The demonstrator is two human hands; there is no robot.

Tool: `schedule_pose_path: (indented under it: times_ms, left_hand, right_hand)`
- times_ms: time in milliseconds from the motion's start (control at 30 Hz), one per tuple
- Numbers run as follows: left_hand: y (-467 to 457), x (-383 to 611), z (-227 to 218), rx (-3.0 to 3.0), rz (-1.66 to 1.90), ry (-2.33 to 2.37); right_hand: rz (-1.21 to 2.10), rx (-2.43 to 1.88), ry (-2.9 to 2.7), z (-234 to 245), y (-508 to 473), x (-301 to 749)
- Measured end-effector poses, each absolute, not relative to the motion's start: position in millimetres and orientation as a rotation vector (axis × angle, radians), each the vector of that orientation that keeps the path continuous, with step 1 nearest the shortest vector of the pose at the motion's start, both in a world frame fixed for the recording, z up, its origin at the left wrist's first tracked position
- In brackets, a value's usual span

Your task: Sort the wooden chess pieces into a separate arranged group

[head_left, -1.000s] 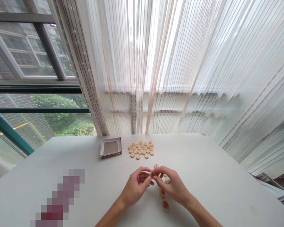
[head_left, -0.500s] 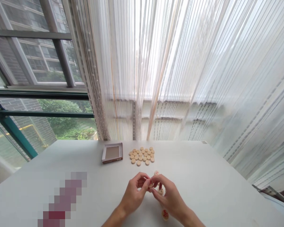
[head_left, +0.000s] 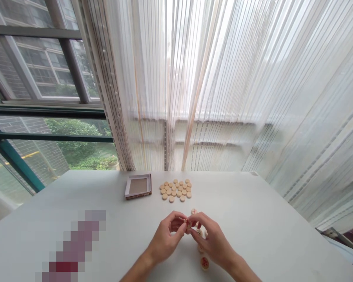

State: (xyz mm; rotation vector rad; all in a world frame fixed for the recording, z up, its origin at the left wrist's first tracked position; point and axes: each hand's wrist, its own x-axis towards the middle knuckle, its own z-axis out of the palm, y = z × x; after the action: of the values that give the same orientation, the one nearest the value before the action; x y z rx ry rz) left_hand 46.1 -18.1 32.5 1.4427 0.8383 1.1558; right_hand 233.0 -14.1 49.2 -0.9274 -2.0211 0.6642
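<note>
The left hand [head_left: 164,243] and the right hand [head_left: 214,243] pinch one red-marked xiangqi piece [head_left: 188,224] between their fingertips, just above the white table [head_left: 267,235]. At 12 o'clock from it lies a cluster of about twenty blank discs [head_left: 176,190]. One open cardboard box [head_left: 138,187], its brown floor bare, lies at 11 o'clock.

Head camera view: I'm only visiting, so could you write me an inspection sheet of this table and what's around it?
Surface: white table, smooth and pale.
Job's things: held disc with a red marking, pinched between both hands; red-marked disc lying flat near the right wrist; far disc just beyond the fingers.
Clutter: plain wooden discs in a flat cluster; shallow open box to their left; blurred patch, contents cannot be told.
Grippers: left hand and right hand, fingertips together on the held disc.
Cables: nothing seen.
Surroundings: sheer striped curtain; window at the left, buildings and greenery outside.
</note>
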Motion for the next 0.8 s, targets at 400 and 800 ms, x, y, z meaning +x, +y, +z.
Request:
schedule_pose_path:
  times_ms: [400,800]
  left_hand:
    - [-7.2,38.1,20.0,1.375,1.170,0.953]
    - [-4.1,41.8,18.5,1.290,1.197,0.982]
  right_hand:
    - [0.427,-1.022,-2.037,53.6,10.4,269.6]
    - [0.312,-1.050,-2.327,39.3,17.9,272.3]
